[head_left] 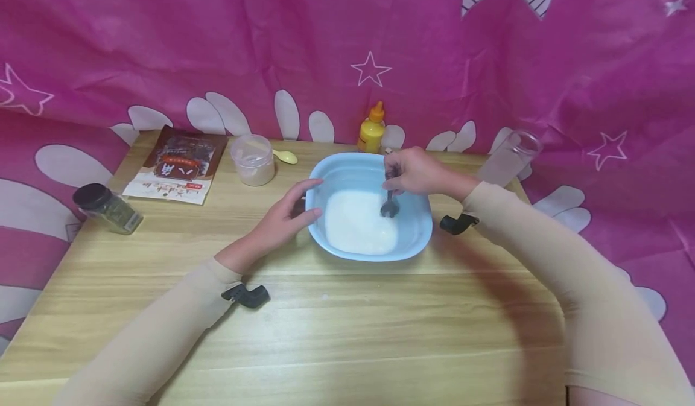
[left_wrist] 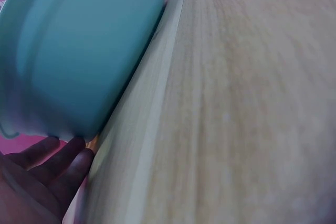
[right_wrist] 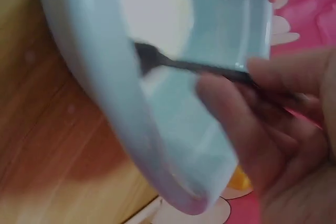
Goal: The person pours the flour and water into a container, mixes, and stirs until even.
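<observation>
A pale blue plastic basin stands on the wooden table with milky white liquid in it. My left hand holds the basin's left side, thumb over the rim; in the left wrist view its fingers touch the outer wall near the tabletop. Over the basin's far right side, my right hand pinches the handle of a dark fork. The fork slants down into the basin, and its head lies at the liquid's right edge. Its tips are hard to make out.
Behind the basin stands a yellow squeeze bottle. To the left are a clear jar of powder, a pale yellow spoon, a spice packet and a black-lidded shaker. A tall glass stands back right, near a pink curtain.
</observation>
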### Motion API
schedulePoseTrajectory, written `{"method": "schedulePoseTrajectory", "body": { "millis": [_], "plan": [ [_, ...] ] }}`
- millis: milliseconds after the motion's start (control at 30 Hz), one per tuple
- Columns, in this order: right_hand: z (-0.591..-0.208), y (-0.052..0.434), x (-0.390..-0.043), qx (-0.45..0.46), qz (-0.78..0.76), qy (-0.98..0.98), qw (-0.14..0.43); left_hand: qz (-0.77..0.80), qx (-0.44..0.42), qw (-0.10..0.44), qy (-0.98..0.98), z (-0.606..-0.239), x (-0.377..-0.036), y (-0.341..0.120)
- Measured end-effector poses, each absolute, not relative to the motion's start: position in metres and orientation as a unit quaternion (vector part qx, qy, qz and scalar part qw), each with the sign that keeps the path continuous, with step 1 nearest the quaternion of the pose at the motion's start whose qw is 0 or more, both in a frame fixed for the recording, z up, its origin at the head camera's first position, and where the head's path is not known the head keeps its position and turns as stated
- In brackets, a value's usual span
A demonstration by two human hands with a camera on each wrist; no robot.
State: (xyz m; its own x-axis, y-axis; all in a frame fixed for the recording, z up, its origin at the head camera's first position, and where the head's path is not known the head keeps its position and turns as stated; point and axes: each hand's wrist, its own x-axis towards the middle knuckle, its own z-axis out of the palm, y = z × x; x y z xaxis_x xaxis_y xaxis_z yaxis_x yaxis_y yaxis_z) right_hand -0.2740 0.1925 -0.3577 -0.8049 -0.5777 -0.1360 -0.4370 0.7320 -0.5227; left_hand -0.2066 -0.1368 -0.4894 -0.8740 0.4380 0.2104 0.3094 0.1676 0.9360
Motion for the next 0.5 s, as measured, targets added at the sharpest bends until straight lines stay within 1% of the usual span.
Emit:
{"method": "schedulePoseTrajectory", "body": {
  "millis": [133, 200, 267, 433, 500],
  "plan": [
    [-0.3575, 0.1946, -0.2720, -0.269, -0.272, 0.891, 0.246, 0.595, 0.247, 0.054, 0.763, -0.4886, -0.2070, -0.1364],
    [-0.3591, 0.1935, -0.2720, -0.270, -0.305, 0.872, 0.272, 0.597, 0.246, 0.053, 0.762, -0.4883, -0.2071, -0.1365],
    [-0.3613, 0.1919, -0.2732, -0.266, -0.334, 0.865, 0.262, 0.599, 0.246, 0.053, 0.760, -0.4885, -0.2071, -0.1368],
    [-0.3637, 0.1936, -0.2793, -0.212, -0.339, 0.899, 0.180, 0.600, 0.243, 0.055, 0.760, -0.4896, -0.2066, -0.1367],
    [-0.3628, 0.1957, -0.2799, -0.196, -0.322, 0.908, 0.183, 0.599, 0.243, 0.056, 0.761, -0.4893, -0.2065, -0.1366]
  ]
}}
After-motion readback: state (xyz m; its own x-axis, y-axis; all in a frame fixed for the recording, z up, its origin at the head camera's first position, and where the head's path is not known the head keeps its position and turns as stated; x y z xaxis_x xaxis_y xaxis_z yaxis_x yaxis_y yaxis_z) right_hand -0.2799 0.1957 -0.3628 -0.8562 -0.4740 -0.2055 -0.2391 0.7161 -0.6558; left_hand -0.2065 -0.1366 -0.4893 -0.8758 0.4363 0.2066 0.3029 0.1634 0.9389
